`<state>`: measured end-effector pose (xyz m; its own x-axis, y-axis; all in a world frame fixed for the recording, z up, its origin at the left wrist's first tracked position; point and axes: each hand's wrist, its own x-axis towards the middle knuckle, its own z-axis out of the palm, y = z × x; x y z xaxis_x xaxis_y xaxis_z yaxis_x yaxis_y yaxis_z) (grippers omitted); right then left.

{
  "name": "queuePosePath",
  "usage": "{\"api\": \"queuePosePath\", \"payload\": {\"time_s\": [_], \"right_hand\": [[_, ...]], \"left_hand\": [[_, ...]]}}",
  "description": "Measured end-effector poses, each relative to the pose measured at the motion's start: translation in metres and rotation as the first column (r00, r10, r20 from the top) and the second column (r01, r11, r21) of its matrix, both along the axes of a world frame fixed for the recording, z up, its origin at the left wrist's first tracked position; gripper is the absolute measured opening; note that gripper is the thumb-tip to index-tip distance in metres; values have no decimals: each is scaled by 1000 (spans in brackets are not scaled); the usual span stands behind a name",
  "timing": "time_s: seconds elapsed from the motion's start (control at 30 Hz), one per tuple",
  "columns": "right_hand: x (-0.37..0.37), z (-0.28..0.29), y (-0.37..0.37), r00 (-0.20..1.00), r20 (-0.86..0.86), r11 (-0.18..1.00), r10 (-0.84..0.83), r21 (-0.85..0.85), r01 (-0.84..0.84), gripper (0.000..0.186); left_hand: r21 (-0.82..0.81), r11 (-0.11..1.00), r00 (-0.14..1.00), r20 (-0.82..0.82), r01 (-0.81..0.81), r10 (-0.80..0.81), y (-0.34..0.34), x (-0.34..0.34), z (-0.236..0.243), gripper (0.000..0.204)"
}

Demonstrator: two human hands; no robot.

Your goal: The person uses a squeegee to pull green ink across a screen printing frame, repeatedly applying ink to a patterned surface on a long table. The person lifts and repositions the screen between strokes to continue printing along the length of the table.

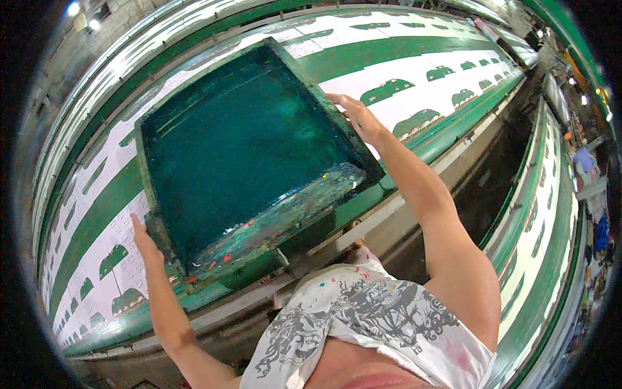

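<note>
A large screen printing frame (236, 162) with a dark green, ink-coated mesh sits tilted in front of me, over a long printing table. Thick smears of green, white and red ink cover its near inner edge. On its right side, my right hand (357, 118) grips the rim with bent fingers. My left hand (148, 241) is at the lower left side, its fingers along the rim and partly hidden by it. Under and around the frame lie white fabric pieces (353, 76) printed with green car-like shapes. Whether the frame touches the fabric, I cannot tell.
A metal rail (447, 150) runs along the table's near edge, close to my body. To the right, past a dark aisle (486, 194), stands another long table (528, 259) with similar prints. More printed rows stretch along the far side, by a wall (123, 32).
</note>
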<state>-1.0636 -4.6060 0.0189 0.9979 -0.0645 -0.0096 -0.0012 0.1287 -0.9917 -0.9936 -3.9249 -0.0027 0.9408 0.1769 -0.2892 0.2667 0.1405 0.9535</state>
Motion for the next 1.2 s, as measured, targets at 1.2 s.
{"api": "queuePosePath", "payload": {"time_s": [1.2], "right_hand": [[-47, -94, -410, 990, -15, 972, -142, 185, 142, 78]], "left_hand": [[469, 861, 954, 295, -196, 56, -424, -64, -70, 62]]}}
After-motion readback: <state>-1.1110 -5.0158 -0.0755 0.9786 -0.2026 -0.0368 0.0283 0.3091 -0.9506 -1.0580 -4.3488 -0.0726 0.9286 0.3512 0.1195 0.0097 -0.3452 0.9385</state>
